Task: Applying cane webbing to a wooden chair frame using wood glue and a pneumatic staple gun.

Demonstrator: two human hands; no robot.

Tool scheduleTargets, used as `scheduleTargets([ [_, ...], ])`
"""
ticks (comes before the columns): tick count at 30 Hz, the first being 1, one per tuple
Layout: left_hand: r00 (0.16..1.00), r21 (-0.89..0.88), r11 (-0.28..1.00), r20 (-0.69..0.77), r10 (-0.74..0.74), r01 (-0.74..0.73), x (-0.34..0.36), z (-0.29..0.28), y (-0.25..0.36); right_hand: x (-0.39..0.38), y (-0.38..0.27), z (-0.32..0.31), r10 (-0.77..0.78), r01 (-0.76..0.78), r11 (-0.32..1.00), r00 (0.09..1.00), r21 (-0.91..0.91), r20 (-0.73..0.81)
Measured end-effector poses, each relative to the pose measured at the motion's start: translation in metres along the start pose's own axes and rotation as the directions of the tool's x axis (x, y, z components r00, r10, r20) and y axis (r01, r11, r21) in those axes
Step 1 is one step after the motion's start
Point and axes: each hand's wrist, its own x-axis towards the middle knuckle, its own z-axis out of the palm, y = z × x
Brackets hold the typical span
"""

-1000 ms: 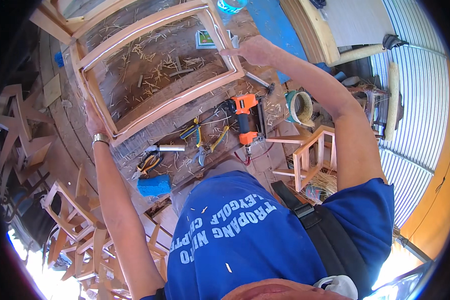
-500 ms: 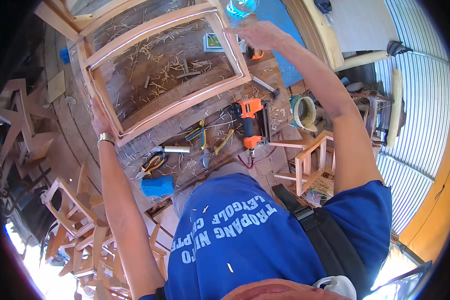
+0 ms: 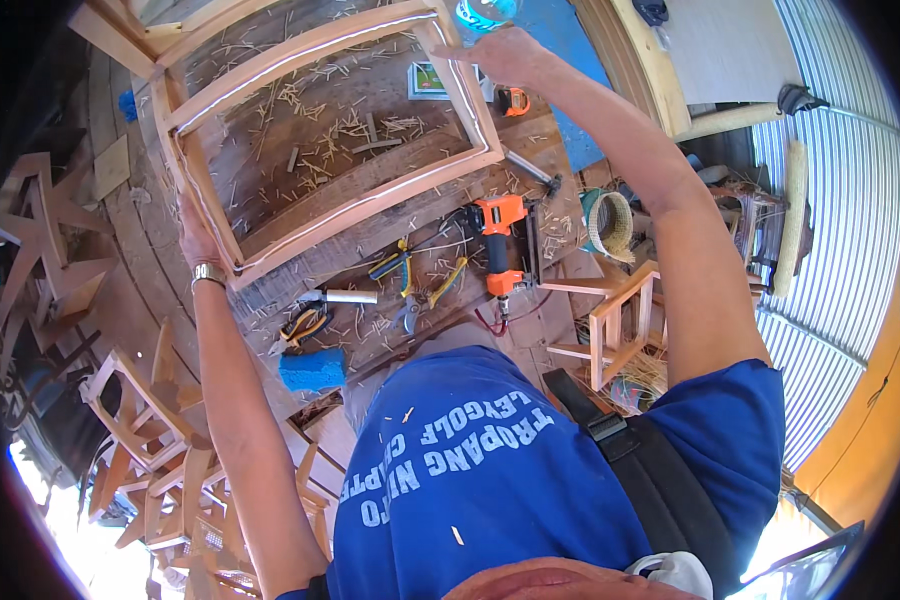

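My left hand [image 3: 198, 238] grips the left side of a pale wooden chair frame [image 3: 370, 208]; a thin white line follows the frame's rails. My right hand [image 3: 505, 60] is at the top of the right rail, index finger reaching onto the white line, other fingers curled; whether they hold anything is hidden. An orange tape measure [image 3: 513, 101] and a green card [image 3: 425, 82] lie beside that rail. Below the frame lie an orange-and-black nail gun [image 3: 498, 247], shears [image 3: 415, 305], pliers [image 3: 305, 325] and a blue block [image 3: 312, 370] on the worn workbench [image 3: 355, 275].
A bottle [image 3: 485, 12] stands at the top, beside a blue surface [image 3: 580, 130]. A woven roll [image 3: 607, 225] and a small wooden frame [image 3: 610, 340] sit at right, corrugated sheeting [image 3: 820, 230] beyond. Several chair frames [image 3: 145, 410] pile up at lower left.
My right hand has moved up the right rail toward its top corner, revealing the tape measure. The frame has shifted slightly rightward in view; my left hand still holds it.
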Motion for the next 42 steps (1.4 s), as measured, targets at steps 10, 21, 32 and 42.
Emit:
scheduleTargets([
  [10, 0.999, 0.011, 0.999, 0.039, -0.031, 0.031, 0.004, -0.002, -0.003, -0.046, -0.024, 0.038, -0.179, 0.180, 0.984, 0.982, 0.013, -0.052],
  [21, 0.998, 0.040, 0.999, 0.055, -0.007, 0.005, 0.015, -0.007, -0.010, -0.113, -0.031, 0.028, -0.138, 0.146, 0.988, 0.983, 0.057, -0.117],
  [32, 0.999, 0.063, 0.998, 0.023, -0.031, 0.029, 0.016, -0.010, -0.009, -0.109, -0.083, -0.012, 0.033, -0.057, 0.867, 0.998, 0.495, 0.057],
  [42, 0.993, 0.223, 0.971, -0.058, 0.099, -0.084, 0.068, -0.048, -0.047, -0.076, -0.126, -0.040, -0.068, -0.125, 0.685, 0.970, 0.718, 0.234],
])
